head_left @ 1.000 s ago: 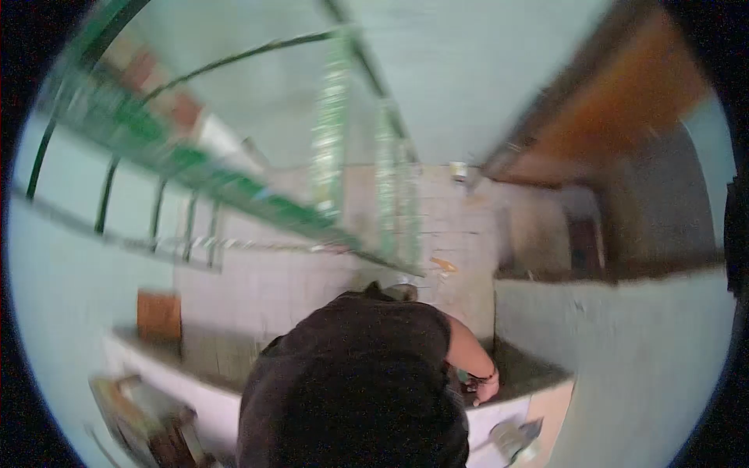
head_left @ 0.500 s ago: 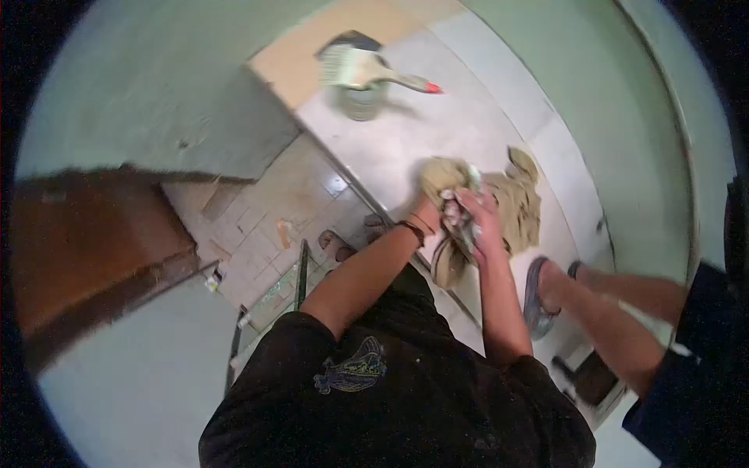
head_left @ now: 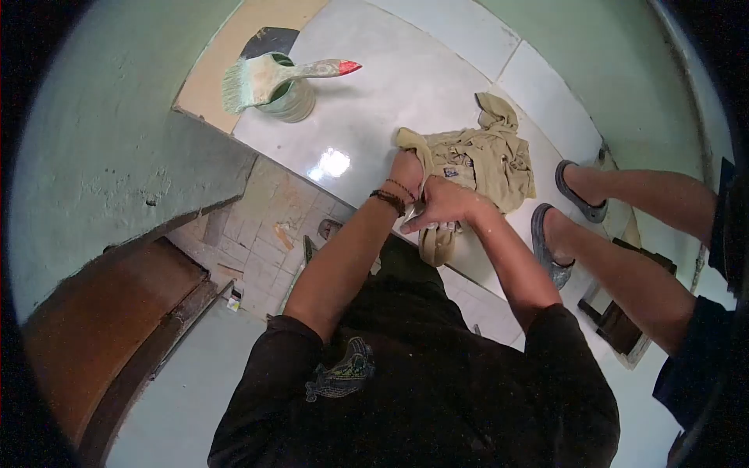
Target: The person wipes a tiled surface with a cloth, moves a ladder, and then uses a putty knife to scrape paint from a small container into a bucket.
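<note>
A crumpled khaki garment [head_left: 491, 160] lies on the white tiled ledge [head_left: 374, 70], with a small dark printed patch near its middle. My left hand [head_left: 405, 171], with bracelets at the wrist, is tucked into a fold of it; the cloth covers the fingers. My right hand [head_left: 446, 201] is closed on the garment beside the left hand, its pale-smeared fingertips curled round a bunched part. Part of the cloth hangs over the ledge's front edge below the hands.
A wide paintbrush [head_left: 269, 80] with a red handle tip rests across a paint-streaked jar [head_left: 292, 104] at the ledge's left end. Behind it lies a dark flat piece [head_left: 271, 40]. Another person's legs [head_left: 624, 273] in grey clogs stand at right. A brown wooden panel [head_left: 117, 327] is lower left.
The view has shifted, so the jar and brush now sit further left. My hands, blurred together over the bunched cloth before, now show the left tucked inside and the right gripping beside it.
</note>
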Tool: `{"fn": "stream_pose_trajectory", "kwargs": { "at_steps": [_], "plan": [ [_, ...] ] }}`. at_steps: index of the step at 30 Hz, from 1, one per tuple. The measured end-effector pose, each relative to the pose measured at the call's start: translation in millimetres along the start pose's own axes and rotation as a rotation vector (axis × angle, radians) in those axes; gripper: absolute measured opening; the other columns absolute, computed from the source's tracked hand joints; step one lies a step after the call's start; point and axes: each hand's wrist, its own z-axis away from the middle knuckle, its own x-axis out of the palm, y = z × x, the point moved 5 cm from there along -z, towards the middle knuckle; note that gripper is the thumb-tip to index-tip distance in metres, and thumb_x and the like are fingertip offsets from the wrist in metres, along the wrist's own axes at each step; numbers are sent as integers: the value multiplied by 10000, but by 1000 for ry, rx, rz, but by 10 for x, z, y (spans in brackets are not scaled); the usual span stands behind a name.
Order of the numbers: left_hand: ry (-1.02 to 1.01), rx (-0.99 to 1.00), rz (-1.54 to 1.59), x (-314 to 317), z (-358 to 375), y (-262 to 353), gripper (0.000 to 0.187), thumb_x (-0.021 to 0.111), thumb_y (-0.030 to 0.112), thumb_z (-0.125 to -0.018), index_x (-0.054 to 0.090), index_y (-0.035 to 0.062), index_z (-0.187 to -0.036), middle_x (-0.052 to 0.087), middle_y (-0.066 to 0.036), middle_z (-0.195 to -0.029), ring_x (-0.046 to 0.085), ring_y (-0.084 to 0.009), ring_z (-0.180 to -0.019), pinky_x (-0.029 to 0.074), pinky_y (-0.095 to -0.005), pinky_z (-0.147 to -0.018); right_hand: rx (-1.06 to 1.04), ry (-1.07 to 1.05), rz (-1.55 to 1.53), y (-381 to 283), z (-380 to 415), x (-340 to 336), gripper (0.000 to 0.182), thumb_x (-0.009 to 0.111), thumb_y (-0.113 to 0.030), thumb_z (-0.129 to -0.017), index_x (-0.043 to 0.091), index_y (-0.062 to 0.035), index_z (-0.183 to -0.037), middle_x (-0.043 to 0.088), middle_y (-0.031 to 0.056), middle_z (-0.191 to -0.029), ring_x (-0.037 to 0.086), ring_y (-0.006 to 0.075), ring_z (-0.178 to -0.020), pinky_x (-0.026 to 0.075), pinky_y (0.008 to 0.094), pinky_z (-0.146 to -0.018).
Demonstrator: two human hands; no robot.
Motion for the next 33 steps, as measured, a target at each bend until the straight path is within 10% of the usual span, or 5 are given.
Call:
{"fn": "stream_pose_trajectory", "kwargs": {
  "at_steps": [1,5,8,20,33],
  "plan": [
    [91,-476,423,27,22,-274,252,441,190,-906,606,5,-949,634,-104,-876,615,-218,-746,490,-363,-630,88,-19,63,26,24,-25,476,835,-378,-575,630,6,-768,616,109,-640,598,188,-607,466,317,-578],
    [221,-440,-92,22,151,260,301,391,214,-920,613,17,-975,635,-112,-907,623,-235,-748,494,-377,-639,65,16,143,165,25,-38,490,824,-379,-606,631,3,-843,621,94,-645,596,222,-617,470,337,-604],
    [203,-552,667,97,184,190,318,393,244,-931,602,38,-1053,634,-110,-975,621,-241,-841,505,-381,-703,-54,199,-129,104,194,-33,554,814,-340,-643,594,-18,-1036,655,122,-824,612,232,-723,482,351,-659],
    [74,113,-133,239,361,697,479,430,268,-961,367,33,-1374,485,-85,-1303,485,-237,-1163,387,-286,-977,-403,794,-1906,323,-502,-212,710,446,-534,-903,332,9,-1345,444,212,-1302,424,302,-1208,353,415,-1005],
    [-131,24,-891,-20,234,559,292,506,283,-882,671,43,-904,650,-186,-895,621,-316,-848,482,-393,-771,156,645,-1438,234,68,262,536,476,-431,-927,456,-49,-1302,532,102,-1224,511,225,-1116,426,365,-947]
  ]
}}
